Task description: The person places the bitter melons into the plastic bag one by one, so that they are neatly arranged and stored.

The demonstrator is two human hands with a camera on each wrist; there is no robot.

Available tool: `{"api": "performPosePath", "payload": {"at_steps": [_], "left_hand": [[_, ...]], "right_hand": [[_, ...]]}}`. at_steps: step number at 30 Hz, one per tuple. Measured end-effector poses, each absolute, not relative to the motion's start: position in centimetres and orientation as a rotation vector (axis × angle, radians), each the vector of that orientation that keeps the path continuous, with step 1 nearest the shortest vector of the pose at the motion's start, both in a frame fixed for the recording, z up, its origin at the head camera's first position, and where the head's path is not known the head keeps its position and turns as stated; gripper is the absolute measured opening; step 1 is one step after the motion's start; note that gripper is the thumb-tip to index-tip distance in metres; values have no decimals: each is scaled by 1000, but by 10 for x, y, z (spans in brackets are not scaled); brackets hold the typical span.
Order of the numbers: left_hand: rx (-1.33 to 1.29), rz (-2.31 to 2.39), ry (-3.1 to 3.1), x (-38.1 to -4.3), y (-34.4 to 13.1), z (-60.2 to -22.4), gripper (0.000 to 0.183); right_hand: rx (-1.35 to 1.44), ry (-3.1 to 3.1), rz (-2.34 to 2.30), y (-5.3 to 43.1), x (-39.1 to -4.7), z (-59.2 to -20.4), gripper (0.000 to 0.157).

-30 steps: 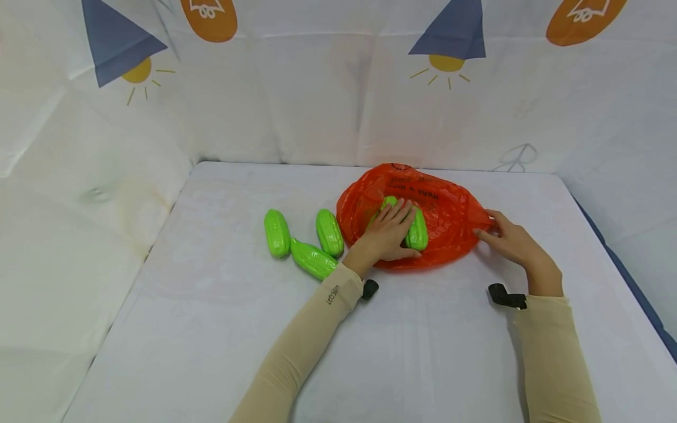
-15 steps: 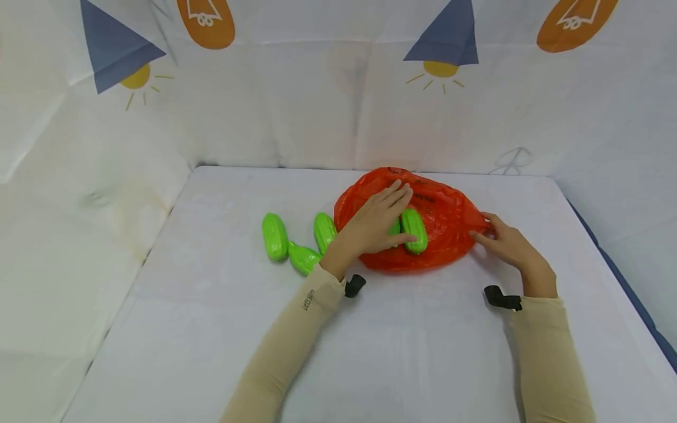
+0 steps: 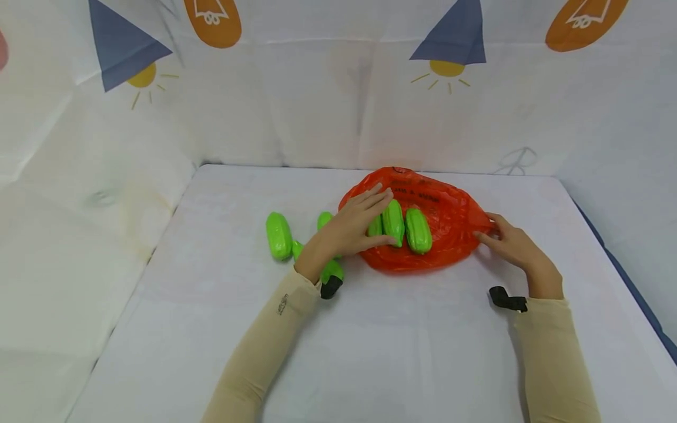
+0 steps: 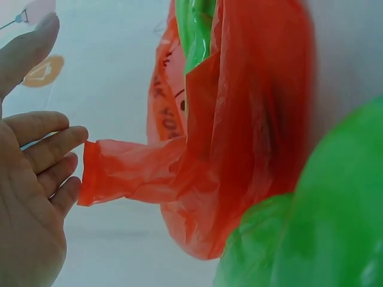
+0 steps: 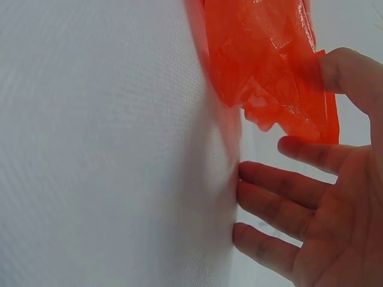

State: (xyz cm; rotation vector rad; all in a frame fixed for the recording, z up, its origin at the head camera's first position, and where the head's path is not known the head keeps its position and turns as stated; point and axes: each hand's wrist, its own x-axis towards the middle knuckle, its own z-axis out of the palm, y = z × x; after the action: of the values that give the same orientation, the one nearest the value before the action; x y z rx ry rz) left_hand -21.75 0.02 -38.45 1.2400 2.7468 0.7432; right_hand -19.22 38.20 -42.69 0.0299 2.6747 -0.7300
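Note:
A red plastic bag (image 3: 449, 220) with dark lettering lies flattened at the back of the table. Three glossy, ridged green vegetables (image 3: 419, 231), resembling toy cucumbers, rest on its left half; the leftmost is partly covered by my left hand (image 3: 344, 228). That hand is held over the bag's left side, fingers extended and thumb apart, gripping nothing. In the left wrist view its fingertips are right at a red handle loop (image 4: 134, 170). My right hand (image 3: 515, 245) holds the bag's gathered right end between thumb and forefinger; its other fingers spread loosely below, by the tabletop.
Left of the bag, more green vegetables (image 3: 278, 236) lie on the white table (image 3: 412, 352), some partly hidden under my left forearm. A white printed curtain (image 3: 317, 100) hangs behind the table's back edge. Black wrist cameras (image 3: 508, 298) stick out at both cuffs.
My left hand has drawn back leftward off the vegetables on the bag, uncovering more of them. My right hand has stayed at the bag's right end.

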Motion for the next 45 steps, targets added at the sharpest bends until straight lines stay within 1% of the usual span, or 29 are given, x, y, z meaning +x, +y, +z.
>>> {"api": "performPosePath", "payload": {"at_steps": [5, 9, 16, 24, 27, 33, 37, 40, 45], "left_hand": [[1234, 755, 2755, -222, -4, -383, 91], [1196, 764, 2792, -228, -17, -374, 94], [984, 866, 2806, -233, -52, -358, 94], [649, 795, 2623, -231, -90, -354, 90], [578, 753, 2574, -232, -97, -356, 93], [491, 677, 2515, -234, -93, -367, 110], [499, 578, 2485, -236, -83, -378, 120], [504, 530, 2457, -237, -77, -386, 123], [482, 512, 2421, -239, -72, -396, 124]], "right_hand": [[36, 2683, -702, 383, -191, -426, 88], [40, 2688, -694, 384, -192, -426, 89], [43, 2688, -675, 386, -192, -426, 89], [35, 2684, -670, 386, -192, -427, 88], [28, 2688, -665, 386, -192, -427, 87], [20, 2689, -667, 387, -192, -429, 86], [23, 2682, -669, 387, -193, -430, 87], [18, 2684, -667, 387, -193, -430, 87], [13, 2690, -660, 385, -195, -430, 87]]}}
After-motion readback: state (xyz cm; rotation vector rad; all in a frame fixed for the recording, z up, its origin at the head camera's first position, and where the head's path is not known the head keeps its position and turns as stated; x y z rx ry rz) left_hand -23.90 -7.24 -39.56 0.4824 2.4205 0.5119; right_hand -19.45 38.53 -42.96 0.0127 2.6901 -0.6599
